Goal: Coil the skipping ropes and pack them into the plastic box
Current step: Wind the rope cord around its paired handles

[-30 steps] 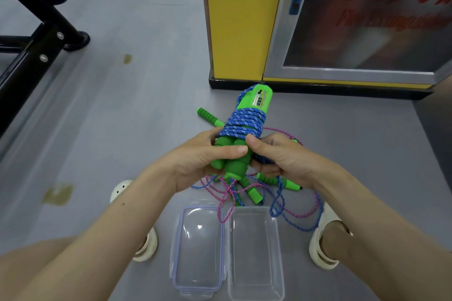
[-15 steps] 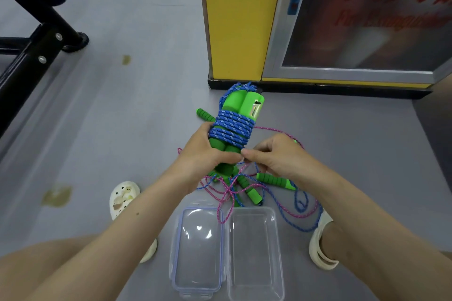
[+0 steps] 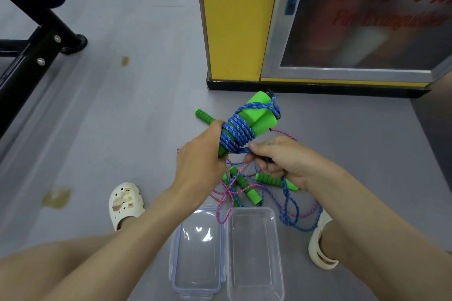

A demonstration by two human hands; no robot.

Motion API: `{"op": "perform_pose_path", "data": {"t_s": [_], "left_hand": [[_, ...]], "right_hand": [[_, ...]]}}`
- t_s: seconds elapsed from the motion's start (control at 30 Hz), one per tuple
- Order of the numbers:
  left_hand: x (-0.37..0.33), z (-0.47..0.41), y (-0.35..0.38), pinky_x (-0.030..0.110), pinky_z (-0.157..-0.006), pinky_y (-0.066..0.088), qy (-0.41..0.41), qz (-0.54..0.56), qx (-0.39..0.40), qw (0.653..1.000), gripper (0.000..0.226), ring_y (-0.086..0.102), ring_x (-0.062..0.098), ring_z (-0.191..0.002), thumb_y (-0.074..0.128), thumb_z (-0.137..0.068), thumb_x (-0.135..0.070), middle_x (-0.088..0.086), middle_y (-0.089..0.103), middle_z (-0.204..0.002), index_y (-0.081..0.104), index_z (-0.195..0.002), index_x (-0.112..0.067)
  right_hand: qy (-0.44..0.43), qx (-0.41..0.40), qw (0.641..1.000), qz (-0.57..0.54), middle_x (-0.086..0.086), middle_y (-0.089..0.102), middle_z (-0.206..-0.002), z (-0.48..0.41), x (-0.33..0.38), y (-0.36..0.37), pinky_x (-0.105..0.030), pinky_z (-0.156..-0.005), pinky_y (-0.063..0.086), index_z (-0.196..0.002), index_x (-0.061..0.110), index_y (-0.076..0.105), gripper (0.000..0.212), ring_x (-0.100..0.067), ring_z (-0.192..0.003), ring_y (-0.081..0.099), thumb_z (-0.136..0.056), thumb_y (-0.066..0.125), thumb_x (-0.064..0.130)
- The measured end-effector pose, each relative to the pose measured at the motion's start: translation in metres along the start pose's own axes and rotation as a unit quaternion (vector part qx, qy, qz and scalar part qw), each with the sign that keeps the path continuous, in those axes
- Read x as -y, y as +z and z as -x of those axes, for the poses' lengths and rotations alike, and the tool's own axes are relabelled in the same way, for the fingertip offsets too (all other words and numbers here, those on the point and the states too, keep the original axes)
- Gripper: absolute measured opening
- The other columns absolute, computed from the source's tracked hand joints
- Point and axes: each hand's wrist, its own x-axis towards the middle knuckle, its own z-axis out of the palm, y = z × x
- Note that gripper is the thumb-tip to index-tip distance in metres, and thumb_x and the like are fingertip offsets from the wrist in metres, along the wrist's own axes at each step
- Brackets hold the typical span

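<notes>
My left hand [image 3: 200, 159] grips the lower end of a pair of green handles [image 3: 260, 115] with blue rope [image 3: 238, 133] wound tightly around them, held tilted up to the right. Pinched in my right hand [image 3: 281, 161] is the loose end of that blue rope, just below the coil. On the floor beneath lies a tangle of pink rope [image 3: 223, 205], more blue rope [image 3: 292, 210] and green foam handles [image 3: 247, 189]. The clear plastic box [image 3: 255, 252] stands open near me, its lid [image 3: 198, 254] flat at its left.
A yellow cabinet [image 3: 239, 19] with a glass door [image 3: 367, 19] stands just behind the ropes. Black gym-equipment legs [image 3: 36, 51] cross the upper left. My feet in white sandals [image 3: 126, 203] flank the box on the grey floor.
The wound bundle has tilted over to the right, turning its handle tops away. My right hand has shifted right and lower, drawing the loose blue rope end with it.
</notes>
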Motion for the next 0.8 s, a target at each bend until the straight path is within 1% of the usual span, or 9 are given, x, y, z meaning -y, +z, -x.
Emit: {"op": "perform_pose_path", "data": {"t_s": [0.1, 0.23, 0.3, 0.37, 0.43, 0.5, 0.6, 0.7, 0.8], "left_hand": [[0.001, 0.002, 0.002, 0.029, -0.052, 0.033, 0.048, -0.062, -0.012, 0.997, 0.053, 0.063, 0.032, -0.075, 0.066, -0.071, -0.001, 0.002, 0.066, -0.092, 0.053, -0.120, -0.017], [0.001, 0.003, 0.004, 0.024, -0.045, 0.025, 0.125, -0.156, -0.034, 0.979, 0.067, 0.057, 0.026, -0.055, 0.074, -0.043, 0.009, 0.005, 0.065, -0.076, 0.065, -0.107, -0.007], [0.001, 0.005, 0.006, 0.026, -0.046, 0.036, 0.165, -0.179, -0.056, 0.968, 0.068, 0.058, 0.027, -0.058, 0.071, -0.044, 0.009, 0.009, 0.066, -0.081, 0.065, -0.110, -0.002], [0.002, 0.006, 0.007, 0.032, -0.052, 0.047, 0.190, -0.178, -0.068, 0.963, 0.064, 0.059, 0.029, -0.064, 0.062, -0.054, 0.007, 0.013, 0.066, -0.088, 0.059, -0.118, 0.001], [0.002, 0.006, 0.010, 0.035, -0.057, 0.050, 0.206, -0.178, -0.071, 0.960, 0.065, 0.060, 0.030, -0.069, 0.055, -0.061, 0.005, 0.015, 0.065, -0.093, 0.049, -0.125, 0.000], [0.002, 0.007, 0.014, 0.037, -0.063, 0.052, 0.218, -0.174, -0.061, 0.958, 0.071, 0.061, 0.030, -0.074, 0.064, -0.061, 0.005, 0.016, 0.064, -0.097, 0.042, -0.129, -0.001], [0.002, 0.010, 0.018, 0.039, -0.067, 0.053, 0.217, -0.169, -0.035, 0.961, 0.080, 0.061, 0.031, -0.079, 0.074, -0.061, 0.002, 0.017, 0.063, -0.101, 0.038, -0.132, -0.003], [0.002, 0.008, 0.017, 0.040, -0.070, 0.052, 0.220, -0.177, -0.036, 0.959, 0.075, 0.060, 0.032, -0.082, 0.066, -0.066, 0.003, 0.017, 0.062, -0.106, 0.035, -0.133, -0.004], [0.003, 0.007, 0.014, 0.040, -0.072, 0.052, 0.230, -0.175, -0.049, 0.956, 0.062, 0.060, 0.032, -0.082, 0.048, -0.072, -0.001, 0.018, 0.062, -0.108, 0.036, -0.132, -0.002]], "right_hand": [[-0.003, 0.027, 0.999, -0.037, 0.001, 0.040, -0.048, 0.001, 0.002, 0.001, -0.016, -0.037, 0.014, -0.099, -0.009, 0.064, 0.049, -0.005, -0.036, 0.020, -0.090, 0.056, 0.038], [0.024, 0.042, 0.994, -0.103, 0.002, 0.050, -0.053, 0.004, 0.003, 0.002, -0.017, -0.039, 0.016, -0.112, -0.002, 0.061, 0.084, -0.005, -0.040, 0.021, -0.070, 0.052, 0.070], [0.037, 0.031, 0.993, -0.111, 0.002, 0.051, -0.054, 0.003, 0.002, 0.001, -0.017, -0.039, 0.016, -0.110, 0.001, 0.062, 0.091, -0.005, -0.041, 0.021, -0.067, 0.047, 0.080], [0.034, 0.020, 0.994, -0.103, 0.000, 0.047, -0.056, 0.002, 0.001, 0.001, -0.018, -0.039, 0.015, -0.109, 0.000, 0.062, 0.097, -0.006, -0.041, 0.020, -0.064, 0.045, 0.084], [0.027, 0.002, 0.995, -0.091, 0.000, 0.044, -0.054, 0.001, -0.001, 0.002, -0.019, -0.038, 0.014, -0.099, 0.002, 0.065, 0.089, -0.007, -0.040, 0.020, -0.068, 0.046, 0.083], [0.022, -0.019, 0.996, -0.083, -0.001, 0.041, -0.053, 0.000, -0.003, 0.003, -0.019, -0.036, 0.014, -0.082, 0.007, 0.064, 0.072, -0.008, -0.040, 0.020, -0.076, 0.047, 0.076], [0.019, -0.041, 0.995, -0.087, -0.003, 0.039, -0.053, -0.001, -0.006, 0.005, -0.021, -0.038, 0.014, -0.069, 0.007, 0.064, 0.063, -0.009, -0.040, 0.018, -0.082, 0.046, 0.066], [0.016, -0.035, 0.995, -0.093, -0.005, 0.039, -0.056, -0.002, -0.007, 0.006, -0.021, -0.039, 0.016, -0.073, 0.006, 0.064, 0.064, -0.009, -0.040, 0.018, -0.082, 0.044, 0.066], [0.029, -0.015, 0.994, -0.103, -0.005, 0.040, -0.057, -0.003, -0.007, 0.006, -0.019, -0.037, 0.016, -0.086, 0.003, 0.066, 0.081, -0.009, -0.039, 0.019, -0.076, 0.041, 0.079]]}}
